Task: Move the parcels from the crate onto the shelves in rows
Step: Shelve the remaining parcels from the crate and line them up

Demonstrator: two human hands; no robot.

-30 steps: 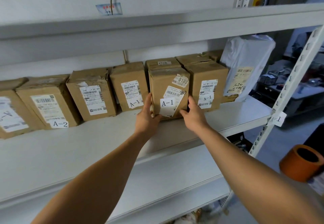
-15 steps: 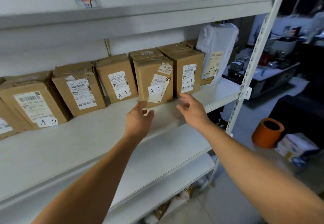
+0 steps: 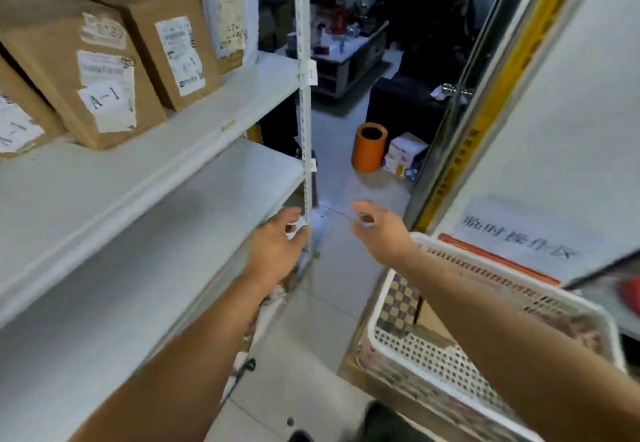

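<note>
Both hands empty, held out in mid-air. Left hand hangs in front of the lower shelf's outer corner, fingers loosely curled, gripping nothing. Right hand hangs over the floor just beyond the white crate's far rim, fingers likewise loose and bent, nothing between them. Picture is smeared with motion; finer finger detail cannot be told.

Parcels: the A-1 box stands on the upper shelf, up and to the left of both hands, well apart from them. A second brown box stands just beside it on the right, then a white bagged parcel at the row's end, near the shelf post. Crate sits low at right, under the right forearm; a checkered item and cardboard show inside it.

Against a second ago: both hands then cupped the A-1 box at its lower corners. They have since let go and drawn back and down. The box remains in the row. View has swung right, toward the crate. Orange cylinder on the floor beyond.
</note>
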